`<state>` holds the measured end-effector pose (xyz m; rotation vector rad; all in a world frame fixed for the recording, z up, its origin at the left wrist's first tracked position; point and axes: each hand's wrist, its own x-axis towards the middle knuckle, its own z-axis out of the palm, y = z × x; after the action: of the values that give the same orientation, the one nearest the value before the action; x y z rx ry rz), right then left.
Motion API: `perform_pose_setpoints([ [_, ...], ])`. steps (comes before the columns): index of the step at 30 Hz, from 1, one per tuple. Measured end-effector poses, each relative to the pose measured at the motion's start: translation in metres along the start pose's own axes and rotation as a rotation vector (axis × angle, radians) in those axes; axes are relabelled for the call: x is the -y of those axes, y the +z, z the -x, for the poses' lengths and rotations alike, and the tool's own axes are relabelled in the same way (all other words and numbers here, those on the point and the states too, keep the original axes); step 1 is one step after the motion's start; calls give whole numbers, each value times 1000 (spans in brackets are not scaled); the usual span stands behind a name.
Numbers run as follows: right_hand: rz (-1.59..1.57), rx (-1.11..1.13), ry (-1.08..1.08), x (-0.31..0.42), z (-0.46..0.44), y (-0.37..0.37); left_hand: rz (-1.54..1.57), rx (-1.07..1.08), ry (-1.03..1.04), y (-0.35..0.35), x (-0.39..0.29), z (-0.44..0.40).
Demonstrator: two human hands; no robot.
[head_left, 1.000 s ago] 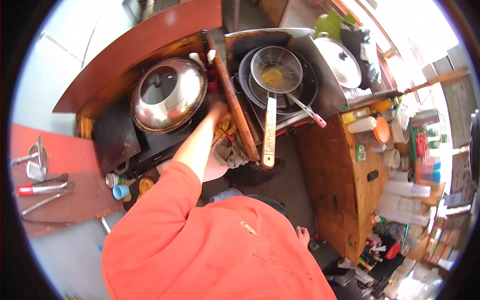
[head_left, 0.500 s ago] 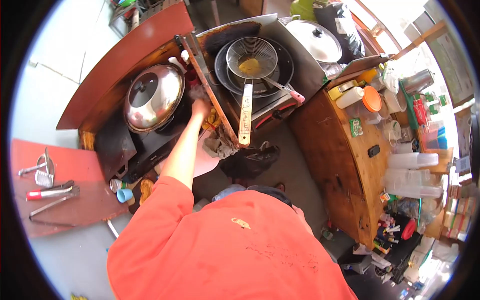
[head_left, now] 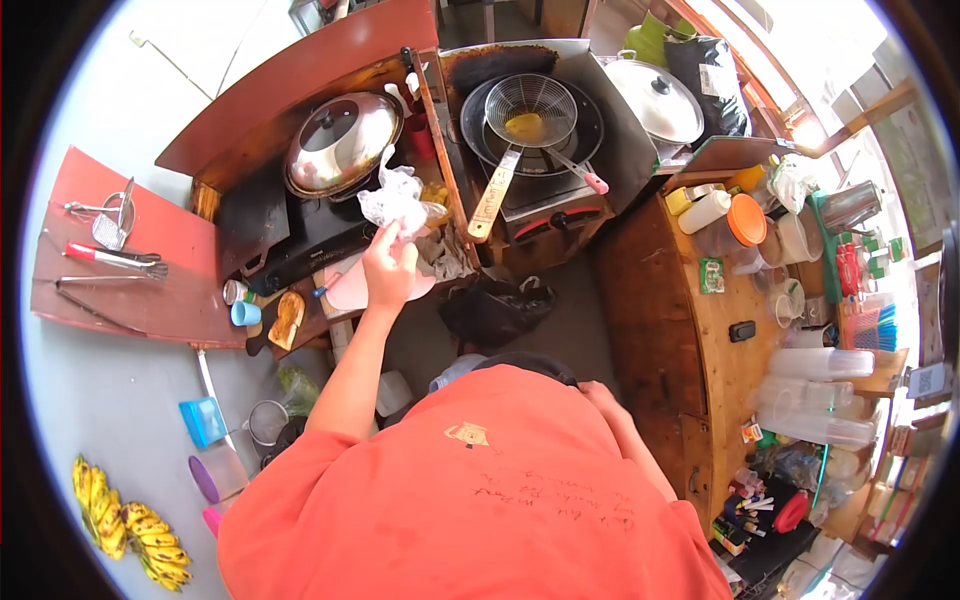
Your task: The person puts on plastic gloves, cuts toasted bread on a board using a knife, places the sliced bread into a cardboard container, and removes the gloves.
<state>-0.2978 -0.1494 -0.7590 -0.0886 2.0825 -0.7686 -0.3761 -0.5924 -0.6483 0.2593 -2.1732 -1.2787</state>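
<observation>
My left hand (head_left: 390, 262) is closed on a crumpled white plastic bag (head_left: 393, 200), lifted in front of the left stove (head_left: 325, 228). Just behind the bag, a wok with a shiny domed lid (head_left: 343, 142) sits on that stove. Below the hand is a pink board or tray (head_left: 350, 290), partly covered by my wrist. A grey crumpled cloth (head_left: 447, 252) lies beside the wooden divider. My right hand (head_left: 600, 394) rests low at my right hip, its fingers mostly hidden by my body.
A wire strainer (head_left: 531, 108) lies across a dark wok (head_left: 590, 135) on the right stove, its wooden handle jutting toward me. A wooden cabinet (head_left: 650, 330) with cups and bottles stands at right. Bananas (head_left: 130, 520) lie lower left. A black bag (head_left: 497, 312) is on the floor.
My left hand has drawn back toward me from beside the lidded wok, bringing out the white plastic bag. My right hand and forearm have come further into view at my hip.
</observation>
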Motion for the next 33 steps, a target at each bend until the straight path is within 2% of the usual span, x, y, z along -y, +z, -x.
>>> perform_pose_setpoints([
  [1,3,-5,-1,3,4,-12,4,-3,3,-4,-26,13],
  [3,410,-96,-140,7,14,-37,-24,142,50,-6,-77,36],
  [5,34,-474,-509,53,47,-67,86,302,133,7,-116,56],
  [7,-302,-470,-604,114,92,-99,47,375,424,32,-138,71],
  [9,-509,-543,-865,142,115,-111,160,534,516,62,-170,86],
  [11,-556,-595,-876,143,120,-116,269,702,660,86,-208,90],
  [13,-599,-643,-902,131,127,-119,326,727,701,106,-227,99],
  [15,-909,-536,-921,116,132,-121,381,796,455,121,-240,105],
  [16,-1031,-594,-979,114,134,-117,422,659,459,133,-246,109],
  [17,-1034,-615,-975,106,142,-119,506,688,216,140,-251,114],
  [18,-1033,-584,-904,96,151,-120,662,658,68,150,-259,121],
  [20,-1041,-568,-826,84,158,-117,815,642,-89,167,-274,121],
  [22,-1267,-600,-893,72,153,-113,830,844,-186,180,-269,117],
  [23,-1342,-615,-917,63,153,-112,832,858,-182,183,-268,116],
  [25,-1282,-544,-901,33,163,-120,712,999,-172,190,-266,112],
  [26,-1346,-783,-815,50,170,-119,653,980,-61,196,-262,113],
  [27,-1351,-798,-815,49,177,-122,655,994,-56,200,-267,115],
  [29,-1501,-932,-668,42,186,-127,807,904,-127,207,-279,119],
  [30,-1572,-985,-656,29,183,-127,808,918,-123,210,-281,119],
  [32,-1605,-1091,-649,16,186,-130,940,961,-348,215,-282,115],
  [33,-1630,-1183,-639,10,187,-132,938,973,-346,216,-283,114],
])
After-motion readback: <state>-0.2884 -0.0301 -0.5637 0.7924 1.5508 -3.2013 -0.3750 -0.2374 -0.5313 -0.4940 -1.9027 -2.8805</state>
